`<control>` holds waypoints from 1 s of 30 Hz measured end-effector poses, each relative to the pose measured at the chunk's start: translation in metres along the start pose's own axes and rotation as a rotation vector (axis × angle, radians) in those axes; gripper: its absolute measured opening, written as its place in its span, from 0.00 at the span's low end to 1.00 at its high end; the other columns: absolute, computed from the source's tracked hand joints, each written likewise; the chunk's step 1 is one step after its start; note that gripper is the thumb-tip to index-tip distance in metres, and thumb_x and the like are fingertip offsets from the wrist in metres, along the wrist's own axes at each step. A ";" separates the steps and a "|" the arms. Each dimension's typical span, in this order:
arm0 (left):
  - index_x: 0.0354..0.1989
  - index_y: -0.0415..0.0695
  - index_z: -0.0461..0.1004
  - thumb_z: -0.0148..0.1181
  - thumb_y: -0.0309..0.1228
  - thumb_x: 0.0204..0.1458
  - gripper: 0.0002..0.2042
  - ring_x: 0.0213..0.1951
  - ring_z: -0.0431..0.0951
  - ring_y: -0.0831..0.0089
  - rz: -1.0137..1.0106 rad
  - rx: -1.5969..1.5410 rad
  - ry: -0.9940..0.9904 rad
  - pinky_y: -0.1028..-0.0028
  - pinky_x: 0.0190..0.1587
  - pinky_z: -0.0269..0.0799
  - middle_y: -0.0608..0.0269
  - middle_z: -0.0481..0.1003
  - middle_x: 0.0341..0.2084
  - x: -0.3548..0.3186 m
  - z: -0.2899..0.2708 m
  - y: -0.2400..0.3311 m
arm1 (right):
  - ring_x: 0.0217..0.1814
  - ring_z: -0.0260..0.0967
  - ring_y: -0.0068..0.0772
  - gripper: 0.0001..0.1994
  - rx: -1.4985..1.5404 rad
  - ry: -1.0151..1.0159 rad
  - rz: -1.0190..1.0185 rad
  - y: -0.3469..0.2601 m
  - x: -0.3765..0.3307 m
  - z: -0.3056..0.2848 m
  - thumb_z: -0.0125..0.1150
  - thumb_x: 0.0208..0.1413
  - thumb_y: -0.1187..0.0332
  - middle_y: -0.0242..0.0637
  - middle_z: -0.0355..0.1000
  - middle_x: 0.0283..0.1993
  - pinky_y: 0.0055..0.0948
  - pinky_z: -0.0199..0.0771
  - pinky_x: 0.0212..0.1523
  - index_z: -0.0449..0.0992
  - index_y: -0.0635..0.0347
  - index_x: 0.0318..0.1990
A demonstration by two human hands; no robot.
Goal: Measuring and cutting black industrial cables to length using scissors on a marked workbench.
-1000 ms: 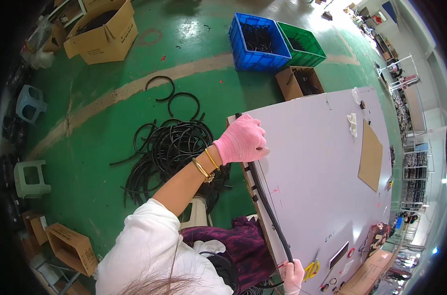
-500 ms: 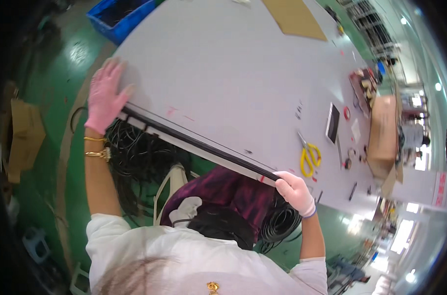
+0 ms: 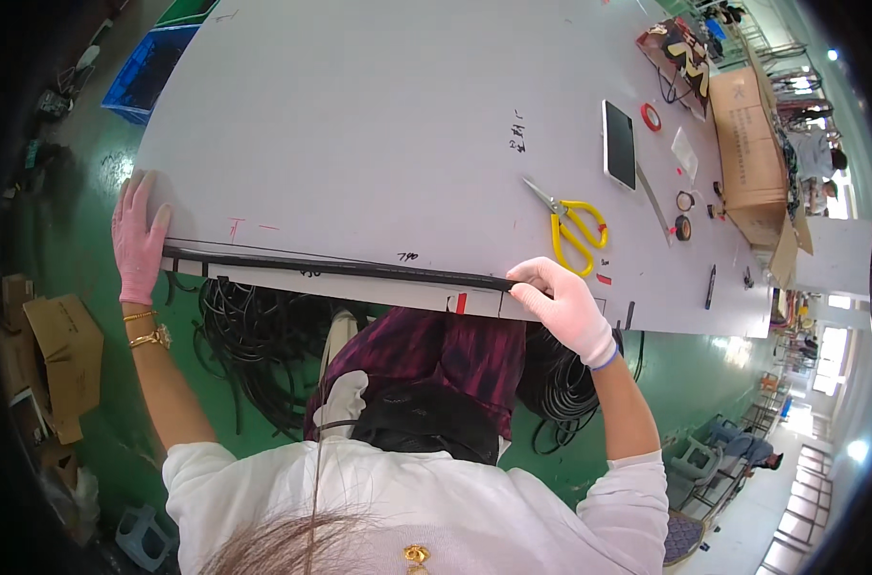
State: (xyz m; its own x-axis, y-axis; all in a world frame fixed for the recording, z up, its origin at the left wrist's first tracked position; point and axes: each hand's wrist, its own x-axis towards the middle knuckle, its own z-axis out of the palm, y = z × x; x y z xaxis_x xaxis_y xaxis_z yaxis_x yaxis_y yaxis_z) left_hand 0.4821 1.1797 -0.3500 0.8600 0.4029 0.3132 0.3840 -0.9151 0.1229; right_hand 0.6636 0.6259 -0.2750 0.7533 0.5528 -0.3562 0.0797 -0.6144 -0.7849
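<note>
A black cable or tube (image 3: 359, 266), which looks like a bundle, lies stretched along the near edge of the grey table (image 3: 359, 125). My right hand (image 3: 570, 311), in a pale pink glove, pinches its right end between thumb and fingers. At the table's left corner, my left hand (image 3: 139, 235) wears a deeper pink glove and rests flat, fingers extended, beside the left end. Whether the palm presses on that end is hidden. Yellow-handled scissors (image 3: 575, 230) lie just beyond my right hand.
A tablet-like device (image 3: 619, 144), red tape roll (image 3: 651, 117), metal ruler (image 3: 654, 201) and black pen (image 3: 711, 287) lie to the right. A cardboard box (image 3: 745, 144) stands beyond them. Black cable coils (image 3: 254, 335) hang or lie below the table. A blue crate (image 3: 153, 72) is at far left.
The view has turned, so the table edge and black cable now run nearly level. My right hand keeps its pinch on the right end; my left hand stays at the left corner.
</note>
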 end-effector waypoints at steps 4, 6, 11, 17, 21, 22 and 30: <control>0.69 0.49 0.65 0.53 0.37 0.60 0.26 0.72 0.57 0.57 -0.024 0.029 -0.026 0.61 0.73 0.49 0.57 0.63 0.70 -0.003 0.001 -0.005 | 0.36 0.71 0.20 0.08 0.032 -0.085 0.211 -0.019 0.000 -0.003 0.62 0.62 0.71 0.31 0.76 0.35 0.24 0.74 0.40 0.76 0.67 0.44; 0.69 0.48 0.65 0.53 0.37 0.60 0.26 0.72 0.58 0.58 -0.009 0.027 -0.021 0.61 0.73 0.49 0.56 0.63 0.70 0.000 0.001 -0.005 | 0.36 0.72 0.21 0.08 -0.018 -0.063 0.127 -0.014 0.000 -0.003 0.63 0.61 0.71 0.32 0.76 0.34 0.25 0.75 0.42 0.76 0.67 0.43; 0.69 0.47 0.66 0.53 0.37 0.61 0.26 0.72 0.58 0.57 0.002 0.020 -0.023 0.61 0.73 0.49 0.56 0.63 0.69 0.003 0.000 -0.002 | 0.37 0.74 0.23 0.09 -0.094 -0.024 0.039 -0.012 0.005 -0.004 0.66 0.59 0.70 0.35 0.77 0.33 0.27 0.76 0.42 0.76 0.66 0.42; 0.69 0.47 0.66 0.52 0.37 0.62 0.26 0.72 0.58 0.57 0.005 0.015 -0.031 0.60 0.73 0.49 0.55 0.63 0.69 0.002 0.000 -0.003 | 0.38 0.76 0.29 0.11 -0.282 0.004 0.100 -0.014 0.010 -0.001 0.68 0.56 0.68 0.40 0.77 0.33 0.29 0.76 0.44 0.74 0.67 0.38; 0.69 0.46 0.66 0.52 0.38 0.62 0.26 0.72 0.58 0.57 0.019 0.010 -0.023 0.61 0.73 0.50 0.55 0.63 0.69 0.002 -0.001 -0.004 | 0.38 0.77 0.32 0.11 -0.303 -0.010 0.083 -0.013 0.010 -0.001 0.67 0.56 0.68 0.41 0.77 0.33 0.30 0.77 0.44 0.73 0.67 0.38; 0.69 0.46 0.66 0.52 0.38 0.63 0.25 0.72 0.58 0.57 0.021 0.006 -0.024 0.61 0.73 0.50 0.55 0.63 0.69 0.002 0.000 -0.005 | 0.38 0.78 0.32 0.11 -0.286 -0.018 0.084 -0.013 0.010 -0.001 0.67 0.56 0.68 0.41 0.77 0.33 0.30 0.77 0.43 0.73 0.67 0.38; 0.69 0.46 0.66 0.52 0.38 0.63 0.25 0.72 0.58 0.57 0.025 -0.005 -0.022 0.61 0.72 0.51 0.54 0.63 0.69 0.002 -0.001 -0.003 | 0.35 0.76 0.35 0.11 -0.379 0.002 0.048 -0.011 0.011 0.003 0.67 0.56 0.68 0.43 0.75 0.31 0.31 0.76 0.41 0.71 0.66 0.37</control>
State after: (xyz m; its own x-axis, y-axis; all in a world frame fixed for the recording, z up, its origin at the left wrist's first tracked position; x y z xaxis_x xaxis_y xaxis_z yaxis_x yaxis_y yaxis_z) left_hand 0.4823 1.1829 -0.3488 0.8765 0.3799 0.2957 0.3604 -0.9250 0.1202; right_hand 0.6696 0.6406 -0.2717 0.7631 0.5174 -0.3872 0.2798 -0.8046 -0.5238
